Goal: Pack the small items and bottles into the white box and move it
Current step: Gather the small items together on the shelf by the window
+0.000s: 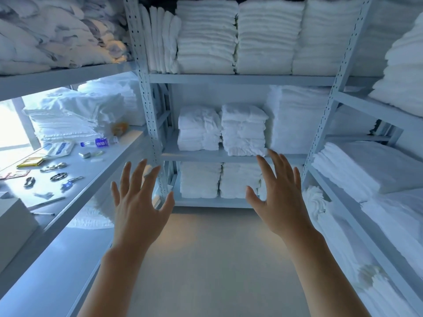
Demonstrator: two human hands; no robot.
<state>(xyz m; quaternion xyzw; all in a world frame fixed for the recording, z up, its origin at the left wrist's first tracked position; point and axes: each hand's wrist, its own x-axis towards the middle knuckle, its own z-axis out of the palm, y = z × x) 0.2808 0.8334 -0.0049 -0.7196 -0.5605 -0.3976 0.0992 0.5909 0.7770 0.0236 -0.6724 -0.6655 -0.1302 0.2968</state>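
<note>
The person is standing in a linen store with both arms stretched out in front, facing the far shelves. The left hand [139, 202] and the right hand [278, 202] are both hanging in the air with fingers spread wide, holding nothing and touching nothing.

What needs packing is lying well off to the left, on the long white shelf [107, 170] beside the window. A plastic water bottle [100, 142] with a blue label is lying on its side near a pile of folded linen [68, 115]. In front of it, small items are sitting scattered and apart from one another: a flat packet [60, 149], a little grey case [84, 154], a yellow card [29, 161], some dark looped metal pieces [58, 176] and a pen [49, 202]. The white box [13, 227] is showing only as a corner at the left edge, resting on the same shelf nearer the person.

Judging by looks, the bottle is going to be light, smooth and apt to roll, so a full wrap round its middle seems safest. The small metal pieces look hard and sturdy but fiddly, so each is likely asking for a fingertip pinch. The card and the packet are lying flat, so an edge probably needs lifting first. The box looks stiff; whether it is open on top I cannot tell. Once filled, it is probably best carried with one hand on each side wall.
</note>
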